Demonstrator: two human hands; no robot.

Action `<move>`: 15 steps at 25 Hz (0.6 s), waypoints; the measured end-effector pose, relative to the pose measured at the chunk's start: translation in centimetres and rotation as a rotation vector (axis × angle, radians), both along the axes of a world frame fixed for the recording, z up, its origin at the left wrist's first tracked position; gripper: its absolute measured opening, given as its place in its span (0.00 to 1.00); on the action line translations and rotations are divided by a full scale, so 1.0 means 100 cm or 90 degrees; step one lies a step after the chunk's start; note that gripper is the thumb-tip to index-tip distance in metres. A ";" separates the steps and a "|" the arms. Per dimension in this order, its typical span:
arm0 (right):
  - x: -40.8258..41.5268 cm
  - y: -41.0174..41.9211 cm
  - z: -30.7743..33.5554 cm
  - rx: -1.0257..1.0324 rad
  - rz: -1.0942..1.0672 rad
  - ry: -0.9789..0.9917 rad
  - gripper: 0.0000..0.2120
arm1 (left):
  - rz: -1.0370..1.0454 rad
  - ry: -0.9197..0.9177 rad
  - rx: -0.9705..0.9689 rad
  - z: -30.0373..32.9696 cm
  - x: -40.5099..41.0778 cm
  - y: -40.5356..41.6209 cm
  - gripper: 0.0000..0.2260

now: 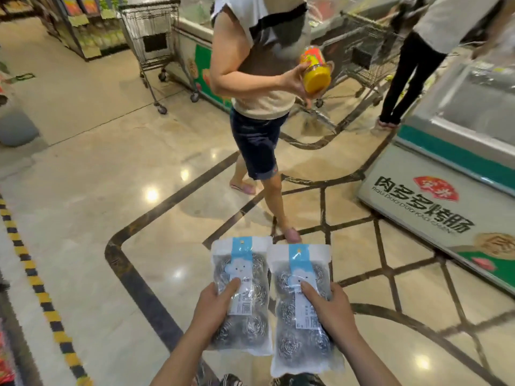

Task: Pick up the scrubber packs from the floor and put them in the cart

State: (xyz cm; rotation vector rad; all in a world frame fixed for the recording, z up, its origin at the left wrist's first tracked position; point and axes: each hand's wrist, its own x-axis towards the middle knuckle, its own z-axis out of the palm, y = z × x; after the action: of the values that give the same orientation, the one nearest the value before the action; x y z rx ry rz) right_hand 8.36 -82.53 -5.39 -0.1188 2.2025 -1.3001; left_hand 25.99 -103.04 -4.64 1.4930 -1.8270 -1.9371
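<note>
Down near the bottom of the view, the person holds two scrubber packs side by side above the shiny floor [83, 168], one in each hand. The left hand [214, 307] is closed around the left scrubber pack [245, 280], thumb pressed flat on its front label and the fingers hidden behind it. The right hand [331, 310] grips the right scrubber pack [301, 330] the same way, thumb on the white label, the rest of the hand wrapped around the pack's right edge. The two packs touch or nearly touch along their inner edges; each is a clear bag with a blue header strip and coils of steel wool showing through. Both are lifted off the floor, held upright with the headers pointing away. Just beyond the packs another shopper [259, 107] in dark shorts and pink slippers steps across the dark inlaid lines of the tiles, holding a yellow jar [316, 71]. Far off on the left stands an empty wire cart [150, 32] beside a chest freezer [195, 51]; a second cart [359, 51] stands far right, behind the shopper. A second freezer [446, 185] with printed lettering runs along the right side, and a yellow-and-black striped line [36, 282] crosses the floor on the near left.
</note>
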 end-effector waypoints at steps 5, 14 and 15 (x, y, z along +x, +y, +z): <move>-0.047 0.097 0.005 -0.012 -0.201 0.009 0.20 | -0.202 0.046 -0.006 0.002 -0.121 0.052 0.12; -0.050 0.263 -0.002 -0.026 -0.627 0.000 0.22 | -0.561 0.054 0.007 0.006 -0.282 0.203 0.08; -0.044 0.278 -0.004 -0.029 -0.677 -0.004 0.22 | -0.603 0.052 0.011 0.003 -0.296 0.220 0.09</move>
State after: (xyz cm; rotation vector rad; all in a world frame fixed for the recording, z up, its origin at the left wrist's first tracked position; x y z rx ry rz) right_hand 3.96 -54.72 -5.82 1.1772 2.2635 -1.8272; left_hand -3.58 -81.01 -4.31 0.5096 -2.7689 -2.2537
